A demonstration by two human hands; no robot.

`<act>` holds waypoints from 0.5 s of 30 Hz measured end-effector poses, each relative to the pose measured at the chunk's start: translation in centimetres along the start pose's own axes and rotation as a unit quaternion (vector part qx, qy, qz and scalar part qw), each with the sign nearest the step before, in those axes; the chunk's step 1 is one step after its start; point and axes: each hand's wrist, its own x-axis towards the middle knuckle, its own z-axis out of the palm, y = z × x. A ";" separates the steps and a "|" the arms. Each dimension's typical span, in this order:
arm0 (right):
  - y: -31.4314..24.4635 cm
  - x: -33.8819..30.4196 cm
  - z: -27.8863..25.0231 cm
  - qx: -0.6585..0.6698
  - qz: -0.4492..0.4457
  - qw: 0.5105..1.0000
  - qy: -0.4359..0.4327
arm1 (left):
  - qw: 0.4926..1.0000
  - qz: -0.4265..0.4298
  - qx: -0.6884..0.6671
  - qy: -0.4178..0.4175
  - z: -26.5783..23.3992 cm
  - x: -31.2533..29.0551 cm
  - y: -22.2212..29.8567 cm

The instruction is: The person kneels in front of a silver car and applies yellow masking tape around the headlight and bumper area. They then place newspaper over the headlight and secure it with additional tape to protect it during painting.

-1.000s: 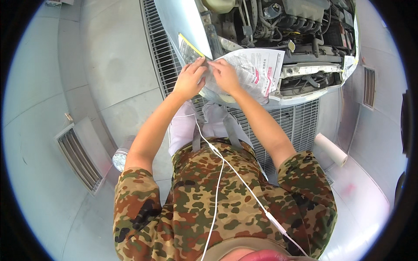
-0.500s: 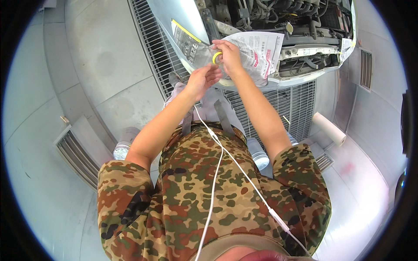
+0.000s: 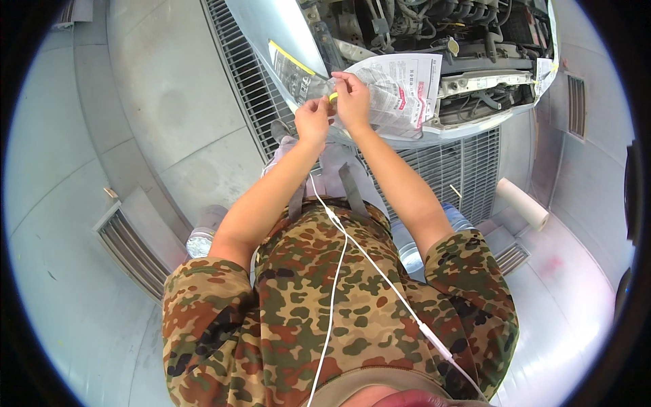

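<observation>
My right hand (image 3: 352, 102) is closed around a roll of yellow tape (image 3: 333, 98), mostly hidden by the fingers. Right beside it, my left hand (image 3: 312, 122) pinches with its fingertips at the roll's edge; the exact bit of tape between them is too small to see. Both hands are over the front corner of a car. Printed newspaper (image 3: 407, 76) covers that corner, under and to the right of my hands. On the left, a strip of yellow tape (image 3: 291, 57) edges a darker printed sheet (image 3: 296, 76) on the pale fender (image 3: 271, 30).
The car's engine bay (image 3: 434, 30) lies exposed at the top right. Floor grating (image 3: 447, 159) runs under the bumper and along the car's left. A white roll (image 3: 522, 203) is at the right, near a wall vent. A white cable (image 3: 336, 220) hangs down my front.
My left hand has gone from loosely spread fingers to a pinch against the tape roll. The roll has turned and is now more covered by my fingers. My view has shifted slightly.
</observation>
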 end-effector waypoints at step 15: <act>-1.3 -1.0 0.0 -0.122 -0.225 0.966 0.016 | 0.997 -0.054 -0.034 -0.049 -0.3 -0.6 1.3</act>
